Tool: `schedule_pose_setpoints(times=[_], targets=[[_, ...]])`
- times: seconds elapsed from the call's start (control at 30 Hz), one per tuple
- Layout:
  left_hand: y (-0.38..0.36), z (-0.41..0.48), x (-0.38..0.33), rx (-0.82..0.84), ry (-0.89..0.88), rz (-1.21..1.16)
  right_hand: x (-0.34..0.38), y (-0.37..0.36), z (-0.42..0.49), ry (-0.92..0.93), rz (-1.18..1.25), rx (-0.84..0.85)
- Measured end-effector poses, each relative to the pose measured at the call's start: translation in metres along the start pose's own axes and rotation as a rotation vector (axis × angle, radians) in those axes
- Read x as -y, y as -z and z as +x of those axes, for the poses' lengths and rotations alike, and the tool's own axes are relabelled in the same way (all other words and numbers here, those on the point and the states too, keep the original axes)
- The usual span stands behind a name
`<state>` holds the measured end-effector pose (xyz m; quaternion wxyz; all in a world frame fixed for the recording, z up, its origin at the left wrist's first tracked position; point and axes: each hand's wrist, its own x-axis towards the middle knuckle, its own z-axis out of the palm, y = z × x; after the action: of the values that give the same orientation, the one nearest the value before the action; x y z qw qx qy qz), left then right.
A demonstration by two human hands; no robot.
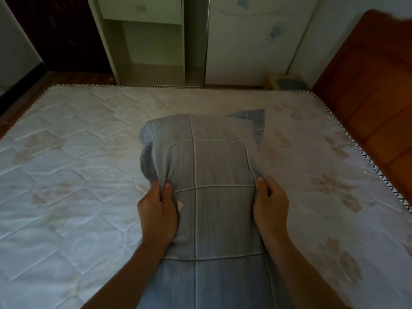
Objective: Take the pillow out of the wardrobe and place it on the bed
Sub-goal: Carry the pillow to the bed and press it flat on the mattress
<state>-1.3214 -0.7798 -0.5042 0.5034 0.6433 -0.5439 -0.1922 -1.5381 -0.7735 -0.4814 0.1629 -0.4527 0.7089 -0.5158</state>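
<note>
A person holds a soft grey-blue fabric pillow with a grid of thin pale lines (214, 175) out over the bed, lengthwise away from the body. The left hand (157, 214) closes its grip on the pillow's left edge, the thumb lying on top of the cloth and the fingers wrapped under it, bunching the fabric into folds. The right hand (270, 207) does the same on the right edge, its thumb pressed on top and the fingers curled tight around the side. Both forearms reach in from the lower edge of the view, one on each side of the pillow.

The pillow's far end hangs above or rests on the white quilted mattress with faded beige flower prints (73, 163); which of the two cannot be told from this view. A loose corner of the pillowcase sticks up at the far right end. A small pale tear or patch shows in the cloth just beside the left thumb.

The mattress is bare and fills most of the view, edged with a black-and-white zigzag trim. To the right stands a reddish-brown wooden headboard (365, 85). Beyond the far edge of the bed is the pale wardrobe with sliding doors (245, 52); its left compartment stands open, with a white drawer unit near the top and bare shelf space below. A small wooden stool (286, 82) sits on the floor between the wardrobe and the headboard.
</note>
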Motion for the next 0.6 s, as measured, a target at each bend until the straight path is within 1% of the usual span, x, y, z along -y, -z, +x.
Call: schedule_pose_setpoints(times=[0.1,0.3,0.47,0.53,0.6], targets=[[-0.024,0.008,0.026,0.015,-0.006,-0.006,-0.029,-0.022,0.009,-0.016,-0.002,-0.005],[-0.065,0.021,0.063,0.037,0.007,-0.022,-0.066,-0.052,0.037,-0.006,-0.083,0.041],[-0.105,0.032,0.089,0.044,0.028,-0.018,-0.099,-0.071,0.057,0.022,-0.123,0.025],[-0.121,0.033,0.105,0.081,0.056,0.022,-0.120,-0.079,0.059,-0.014,-0.170,0.052],[-0.136,0.028,0.125,0.151,0.117,0.109,-0.147,-0.084,0.055,-0.100,-0.205,0.118]])
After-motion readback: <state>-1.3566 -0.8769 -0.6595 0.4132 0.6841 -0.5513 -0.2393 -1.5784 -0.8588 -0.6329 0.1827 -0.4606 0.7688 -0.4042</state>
